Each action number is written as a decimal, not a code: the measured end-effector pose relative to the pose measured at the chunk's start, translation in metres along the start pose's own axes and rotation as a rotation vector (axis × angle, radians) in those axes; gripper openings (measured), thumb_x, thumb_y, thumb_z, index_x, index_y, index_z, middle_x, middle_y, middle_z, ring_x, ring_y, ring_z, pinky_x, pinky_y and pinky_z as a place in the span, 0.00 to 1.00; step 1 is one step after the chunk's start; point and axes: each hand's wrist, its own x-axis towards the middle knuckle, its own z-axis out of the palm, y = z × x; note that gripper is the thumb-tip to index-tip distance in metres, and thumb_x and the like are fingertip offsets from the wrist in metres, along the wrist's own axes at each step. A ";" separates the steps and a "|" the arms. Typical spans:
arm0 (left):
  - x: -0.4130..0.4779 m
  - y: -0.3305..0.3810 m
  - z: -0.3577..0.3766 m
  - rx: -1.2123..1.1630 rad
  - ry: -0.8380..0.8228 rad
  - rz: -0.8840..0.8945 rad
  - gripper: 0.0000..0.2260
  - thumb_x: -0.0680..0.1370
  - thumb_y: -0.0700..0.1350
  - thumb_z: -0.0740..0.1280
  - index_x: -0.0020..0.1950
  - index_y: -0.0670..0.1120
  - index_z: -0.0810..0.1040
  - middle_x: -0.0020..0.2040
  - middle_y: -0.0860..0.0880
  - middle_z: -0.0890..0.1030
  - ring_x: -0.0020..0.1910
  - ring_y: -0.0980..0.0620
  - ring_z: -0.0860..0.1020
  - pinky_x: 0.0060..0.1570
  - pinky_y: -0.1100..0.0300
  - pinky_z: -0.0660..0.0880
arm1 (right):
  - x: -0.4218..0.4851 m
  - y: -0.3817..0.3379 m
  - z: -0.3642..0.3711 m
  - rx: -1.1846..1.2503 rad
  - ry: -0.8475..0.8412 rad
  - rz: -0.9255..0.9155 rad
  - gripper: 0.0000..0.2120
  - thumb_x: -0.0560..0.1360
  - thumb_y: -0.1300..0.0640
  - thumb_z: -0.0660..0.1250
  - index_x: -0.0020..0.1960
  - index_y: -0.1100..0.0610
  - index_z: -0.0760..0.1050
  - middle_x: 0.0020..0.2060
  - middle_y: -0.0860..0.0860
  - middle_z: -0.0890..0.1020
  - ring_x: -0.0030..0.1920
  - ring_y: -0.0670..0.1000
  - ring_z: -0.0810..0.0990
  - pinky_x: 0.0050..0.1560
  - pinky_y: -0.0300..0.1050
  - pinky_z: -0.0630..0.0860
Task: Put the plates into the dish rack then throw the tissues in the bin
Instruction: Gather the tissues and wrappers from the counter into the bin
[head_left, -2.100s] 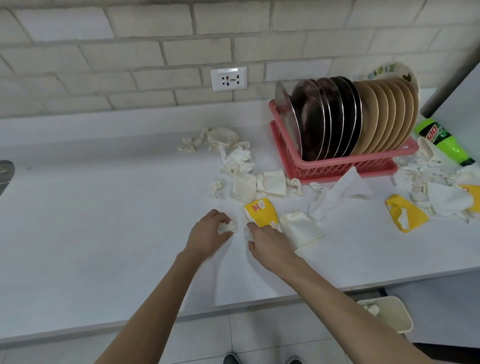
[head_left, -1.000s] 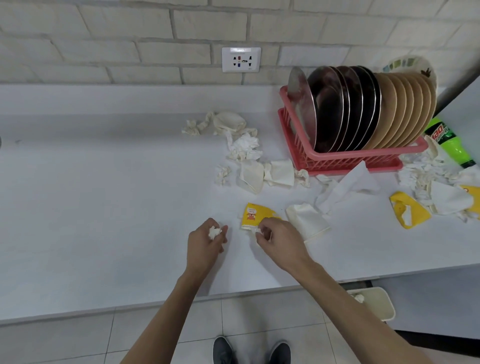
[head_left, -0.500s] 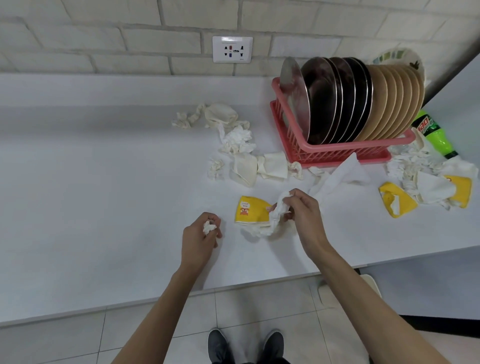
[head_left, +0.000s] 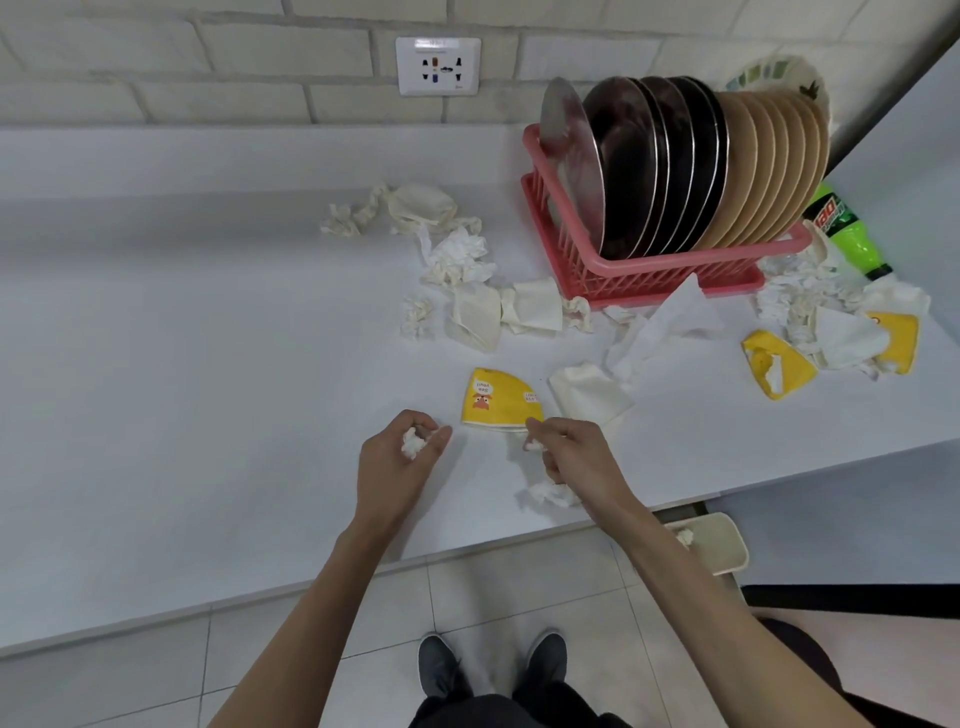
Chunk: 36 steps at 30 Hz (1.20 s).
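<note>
Both hands hold crumpled tissue above the near part of the counter (head_left: 182, 364).

The left hand (head_left: 397, 462) has its fingers (head_left: 415, 417) curled round a small white wad (head_left: 413, 445). The right hand (head_left: 576, 457) pinches a longer tissue (head_left: 550, 492) whose tail trails under the wrist. A flattened yellow paper cup (head_left: 498, 400) lies just past the right hand at 12 o'clock. Loose tissues (head_left: 457, 260) are scattered from 12 to 2 o'clock. The pink dish rack (head_left: 675, 270) at 1 o'clock holds the plates (head_left: 675, 166) upright, steel and tan. The bin (head_left: 724, 540) stands on the floor at 4 o'clock with a tissue inside.
</note>
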 end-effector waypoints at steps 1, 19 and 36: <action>-0.001 0.001 -0.001 0.001 -0.009 0.003 0.09 0.76 0.55 0.69 0.44 0.51 0.80 0.41 0.56 0.82 0.42 0.57 0.79 0.45 0.63 0.73 | 0.000 -0.002 0.002 0.021 0.006 0.011 0.19 0.77 0.51 0.69 0.34 0.63 0.72 0.28 0.54 0.65 0.26 0.49 0.60 0.27 0.39 0.59; -0.010 0.000 0.000 0.094 -0.058 0.085 0.15 0.78 0.59 0.56 0.39 0.55 0.78 0.38 0.61 0.80 0.37 0.57 0.76 0.37 0.63 0.67 | -0.030 0.064 0.010 -0.955 -0.104 -0.703 0.09 0.76 0.67 0.62 0.54 0.61 0.76 0.48 0.55 0.77 0.44 0.57 0.75 0.45 0.49 0.67; -0.024 0.026 0.034 -0.090 -0.236 0.022 0.09 0.77 0.45 0.59 0.48 0.52 0.79 0.34 0.53 0.77 0.33 0.54 0.73 0.35 0.59 0.70 | -0.037 0.047 -0.005 -0.247 0.070 -0.272 0.20 0.82 0.52 0.59 0.33 0.55 0.62 0.27 0.49 0.68 0.28 0.46 0.67 0.32 0.45 0.64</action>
